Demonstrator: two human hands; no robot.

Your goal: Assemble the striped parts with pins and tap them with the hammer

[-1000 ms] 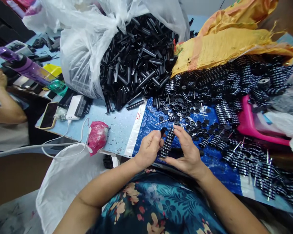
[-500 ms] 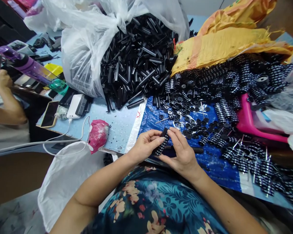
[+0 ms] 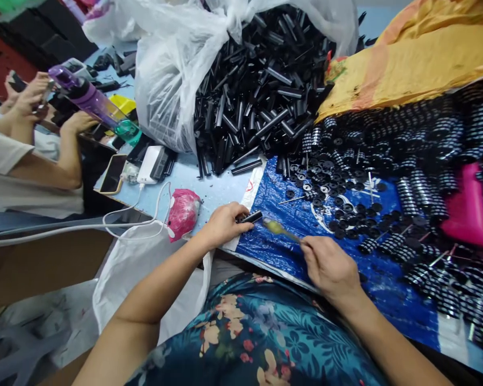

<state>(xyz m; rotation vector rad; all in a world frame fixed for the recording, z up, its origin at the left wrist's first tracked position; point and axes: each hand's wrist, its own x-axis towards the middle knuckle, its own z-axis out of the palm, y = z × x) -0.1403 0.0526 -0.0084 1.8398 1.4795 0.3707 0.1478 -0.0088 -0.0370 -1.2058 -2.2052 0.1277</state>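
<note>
My left hand [image 3: 227,225] is closed round a short black tube [image 3: 253,217] near the left edge of the blue sheet [image 3: 273,246]. My right hand [image 3: 332,265] grips the thin handle of a tool with a yellowish, blurred head [image 3: 277,227]. The tool's tip points at the open end of the tube, a small gap apart. Behind them, small black discs [image 3: 346,217] lie scattered on the sheet. Black cylinders with white marks [image 3: 412,193] are piled at the right.
A plastic bag [image 3: 165,80] spills black tubes [image 3: 245,118] at the back. A pink bundle [image 3: 184,214], white power bank [image 3: 152,163], phone [image 3: 113,174] and purple bottle [image 3: 92,102] stand left. Another person's arm [image 3: 66,161] is at far left. A yellow sack [image 3: 410,64] lies back right.
My hands have moved apart. The patterned cylinder between them is gone from my fingers; my left hand now holds a plain tube and my right hand a tool. The view has shifted left.
</note>
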